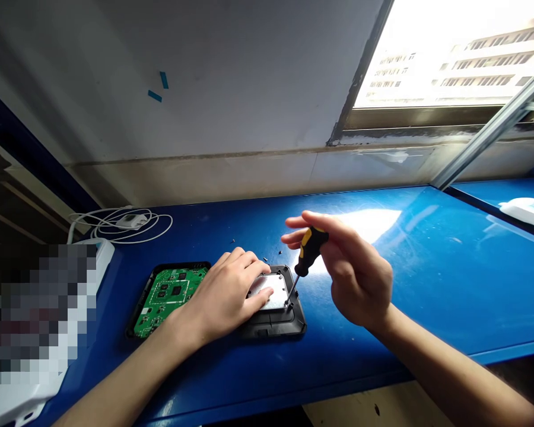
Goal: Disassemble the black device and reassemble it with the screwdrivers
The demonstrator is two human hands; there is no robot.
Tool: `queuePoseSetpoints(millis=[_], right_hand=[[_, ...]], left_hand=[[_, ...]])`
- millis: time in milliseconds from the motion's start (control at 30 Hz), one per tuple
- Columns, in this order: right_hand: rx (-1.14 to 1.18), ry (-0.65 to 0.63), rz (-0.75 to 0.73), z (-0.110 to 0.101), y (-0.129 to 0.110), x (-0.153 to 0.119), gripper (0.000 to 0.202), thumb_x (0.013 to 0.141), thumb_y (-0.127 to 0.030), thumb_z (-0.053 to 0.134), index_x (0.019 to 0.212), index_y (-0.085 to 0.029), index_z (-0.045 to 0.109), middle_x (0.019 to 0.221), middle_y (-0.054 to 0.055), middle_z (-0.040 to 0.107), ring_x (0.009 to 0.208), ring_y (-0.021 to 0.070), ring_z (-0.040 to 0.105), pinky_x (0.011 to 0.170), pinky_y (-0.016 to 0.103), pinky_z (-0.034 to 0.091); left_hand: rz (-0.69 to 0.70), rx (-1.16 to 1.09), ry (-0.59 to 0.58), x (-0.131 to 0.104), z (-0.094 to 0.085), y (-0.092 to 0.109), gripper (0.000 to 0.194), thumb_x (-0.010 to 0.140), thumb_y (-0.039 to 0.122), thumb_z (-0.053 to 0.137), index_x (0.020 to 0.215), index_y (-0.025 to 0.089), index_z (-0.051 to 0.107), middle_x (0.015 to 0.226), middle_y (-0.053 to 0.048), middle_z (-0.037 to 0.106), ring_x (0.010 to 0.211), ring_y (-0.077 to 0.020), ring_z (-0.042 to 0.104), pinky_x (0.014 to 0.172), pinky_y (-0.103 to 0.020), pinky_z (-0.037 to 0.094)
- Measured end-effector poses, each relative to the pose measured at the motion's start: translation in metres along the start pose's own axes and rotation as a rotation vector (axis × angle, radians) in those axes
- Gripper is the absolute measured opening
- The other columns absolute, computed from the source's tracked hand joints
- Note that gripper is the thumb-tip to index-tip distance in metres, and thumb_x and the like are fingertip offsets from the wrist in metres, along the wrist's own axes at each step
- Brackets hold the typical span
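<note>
My right hand grips the black and yellow handle of a screwdriver between thumb and fingers, with some other fingers stretched out. The screwdriver tilts, its tip at the lower right corner of a silver metal plate. That plate lies in a black plastic casing. My left hand rests with spread fingers on the plate and casing, covering their left part. To its left, a green circuit board sits in another black casing half, partly hidden by the hand.
Several small screws lie on the blue table behind the casing. A coiled white cable is at the back left. White equipment with a blurred area stands at the left. A metal post rises at the right.
</note>
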State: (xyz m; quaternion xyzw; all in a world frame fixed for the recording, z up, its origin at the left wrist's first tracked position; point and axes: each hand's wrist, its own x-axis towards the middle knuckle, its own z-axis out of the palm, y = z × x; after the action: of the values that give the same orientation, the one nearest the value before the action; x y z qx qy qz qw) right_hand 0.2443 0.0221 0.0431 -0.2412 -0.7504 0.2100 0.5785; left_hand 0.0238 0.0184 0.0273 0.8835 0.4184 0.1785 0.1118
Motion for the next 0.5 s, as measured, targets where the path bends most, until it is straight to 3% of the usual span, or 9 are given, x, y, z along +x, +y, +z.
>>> queuePoseSetpoints(millis=[100, 167, 267, 367, 500], right_hand=[[-0.059, 0.013, -0.034, -0.0009, 0.0002, 0.0007, 0.043, 0.102, -0.022, 0.067, 0.143, -0.036, 0.064, 0.110, 0.005, 0.069, 0.090, 0.0209, 0.074, 0.075, 0.038, 0.068], [-0.091, 0.044, -0.097, -0.0017, 0.0010, 0.0013, 0.045, 0.093, -0.026, 0.081, 0.134, -0.037, 0.070, 0.097, 0.002, 0.063, 0.082, 0.0195, 0.070, 0.070, 0.036, 0.066], [-0.056, 0.019, -0.104, -0.0021, 0.0000, 0.0012, 0.034, 0.103, -0.036, 0.066, 0.136, -0.034, 0.069, 0.107, 0.006, 0.062, 0.089, 0.0212, 0.070, 0.074, 0.039, 0.067], [-0.009, -0.037, -0.030, -0.0016, -0.0017, 0.0006, 0.042, 0.111, -0.026, 0.046, 0.150, -0.036, 0.058, 0.127, 0.010, 0.066, 0.102, 0.0227, 0.074, 0.080, 0.042, 0.068], [-0.073, 0.009, -0.062, -0.0019, 0.0020, 0.0005, 0.054, 0.097, -0.019, 0.074, 0.146, -0.039, 0.062, 0.106, 0.004, 0.067, 0.085, 0.0199, 0.073, 0.072, 0.037, 0.067]], left_hand=[[-0.006, -0.002, -0.005, -0.0001, 0.0000, -0.0002, 0.016, 0.098, 0.024, 0.073, 0.114, 0.020, 0.070, 0.107, -0.004, 0.072, 0.099, -0.0273, 0.061, 0.088, -0.044, 0.049], [-0.014, -0.006, -0.015, -0.0002, -0.0003, 0.0001, 0.015, 0.098, 0.025, 0.072, 0.113, 0.020, 0.070, 0.107, -0.004, 0.072, 0.098, -0.0275, 0.060, 0.087, -0.045, 0.049], [-0.012, -0.005, -0.015, -0.0005, -0.0004, 0.0003, 0.017, 0.098, 0.025, 0.072, 0.114, 0.019, 0.070, 0.108, -0.005, 0.072, 0.099, -0.0280, 0.060, 0.087, -0.045, 0.049], [-0.008, 0.000, -0.005, -0.0007, 0.0000, -0.0001, 0.018, 0.099, 0.025, 0.072, 0.115, 0.019, 0.070, 0.109, -0.005, 0.072, 0.101, -0.0279, 0.060, 0.088, -0.045, 0.050], [-0.013, -0.010, -0.001, -0.0015, -0.0004, -0.0008, 0.016, 0.099, 0.026, 0.071, 0.114, 0.021, 0.070, 0.109, -0.004, 0.072, 0.100, -0.0272, 0.061, 0.089, -0.045, 0.051]])
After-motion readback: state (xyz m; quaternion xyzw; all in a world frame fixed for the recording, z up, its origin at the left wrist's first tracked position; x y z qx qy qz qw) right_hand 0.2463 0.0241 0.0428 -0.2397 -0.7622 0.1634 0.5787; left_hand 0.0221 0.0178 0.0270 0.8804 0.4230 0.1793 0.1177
